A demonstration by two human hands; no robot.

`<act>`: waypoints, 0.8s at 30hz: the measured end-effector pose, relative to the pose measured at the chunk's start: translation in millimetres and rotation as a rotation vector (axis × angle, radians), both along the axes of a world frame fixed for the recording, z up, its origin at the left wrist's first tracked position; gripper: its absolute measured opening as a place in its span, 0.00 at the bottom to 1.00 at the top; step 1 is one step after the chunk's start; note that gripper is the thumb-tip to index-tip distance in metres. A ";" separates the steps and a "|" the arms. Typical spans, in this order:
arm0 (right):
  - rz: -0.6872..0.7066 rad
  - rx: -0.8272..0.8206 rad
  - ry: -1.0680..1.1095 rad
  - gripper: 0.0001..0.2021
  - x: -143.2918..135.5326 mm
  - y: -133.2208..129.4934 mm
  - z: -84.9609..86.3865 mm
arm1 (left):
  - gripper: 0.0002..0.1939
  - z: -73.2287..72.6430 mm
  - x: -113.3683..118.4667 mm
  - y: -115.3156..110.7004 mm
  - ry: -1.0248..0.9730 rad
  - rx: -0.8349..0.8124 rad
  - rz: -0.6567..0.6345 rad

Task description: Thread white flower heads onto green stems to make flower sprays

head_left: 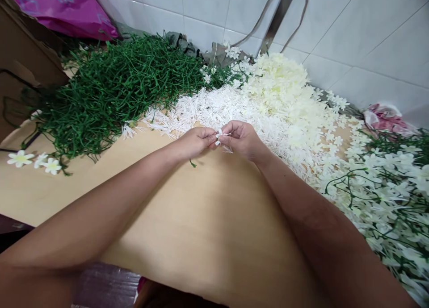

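Observation:
In the middle of the view my left hand (200, 139) and my right hand (241, 138) meet, both closed in a pinch. Between their fingertips is a small white artificial flower (218, 137). A green plastic stem (192, 164) pokes out below my left hand, its upper part hidden by the fingers. My right fingers pinch at the flower, with thin white strands showing beside them. Just beyond the hands lies a heap of white stamen strands (208, 105). Behind it to the right rises a pile of cream flower heads (281, 85).
A large mound of green stems (130, 76) covers the back left of the tan tabletop (187, 227). Assembled white flowers on stems (378, 201) are heaped at the right. Several flowers (20, 159) lie at the left. A pink bag (67, 9) and a tiled wall (208, 4) stand behind.

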State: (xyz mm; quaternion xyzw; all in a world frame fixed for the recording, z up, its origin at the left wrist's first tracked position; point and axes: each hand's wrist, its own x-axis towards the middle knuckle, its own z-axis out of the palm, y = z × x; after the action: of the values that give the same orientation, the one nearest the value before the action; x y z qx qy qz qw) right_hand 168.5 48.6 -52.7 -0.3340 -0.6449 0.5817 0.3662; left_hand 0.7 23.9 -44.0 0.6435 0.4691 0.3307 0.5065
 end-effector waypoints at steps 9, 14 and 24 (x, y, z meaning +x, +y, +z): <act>0.050 -0.091 0.028 0.21 2.3 0.4 -2.6 | 0.15 -8.6 -1.4 1.8 0.046 0.024 -0.040; 0.035 -0.106 0.032 0.20 3.0 -0.9 -5.9 | 0.15 -7.2 1.1 -1.1 0.183 0.046 -0.047; 0.019 -0.070 -0.090 0.20 4.6 1.4 -8.2 | 0.13 0.9 4.9 -8.0 0.452 0.091 -0.054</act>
State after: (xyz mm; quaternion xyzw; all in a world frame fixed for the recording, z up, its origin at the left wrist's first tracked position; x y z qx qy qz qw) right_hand 173.1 50.0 -60.9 -0.3663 -0.6431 0.5918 0.3193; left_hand 5.6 16.0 -43.1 0.7355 0.5381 0.1853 0.3677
